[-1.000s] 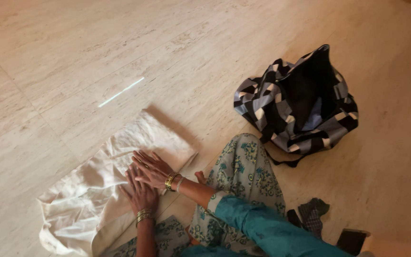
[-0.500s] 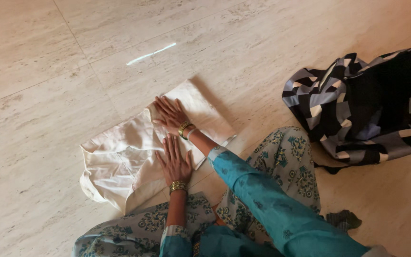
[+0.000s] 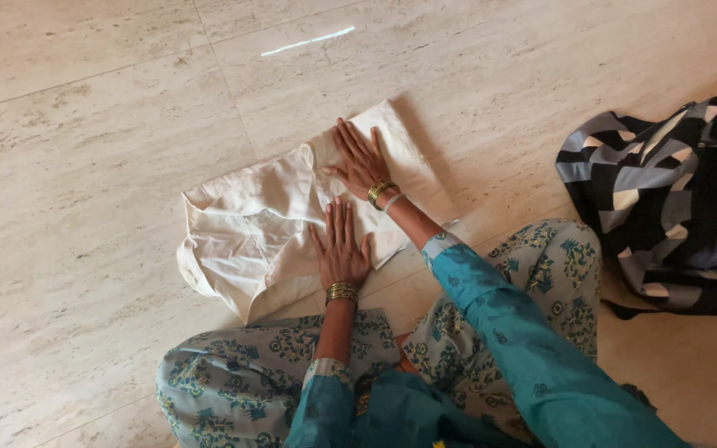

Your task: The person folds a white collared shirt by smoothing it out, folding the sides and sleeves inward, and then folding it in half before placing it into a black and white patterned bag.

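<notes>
A cream cloth garment [image 3: 251, 224] lies partly folded on the pale stone floor [image 3: 85, 124] in front of my crossed legs. My left hand [image 3: 340, 247] lies flat, palm down, on its near edge, fingers spread and pointing away from me. My right hand [image 3: 358, 158] rests flat on the far folded part of the cloth, just beyond the left hand. Both wrists carry gold bangles. Neither hand grips anything.
A black, grey and white patterned bag [image 3: 674, 224] lies open on the floor at the right. My knees in teal floral trousers [image 3: 541, 265] sit between the cloth and the bag. A bright streak of light [image 3: 309, 40] marks the floor at the top.
The view has shifted, so cloth and hands now sit higher and further right in frame. My right hand has slid further along the cloth, away from the left hand; both stay flat.
</notes>
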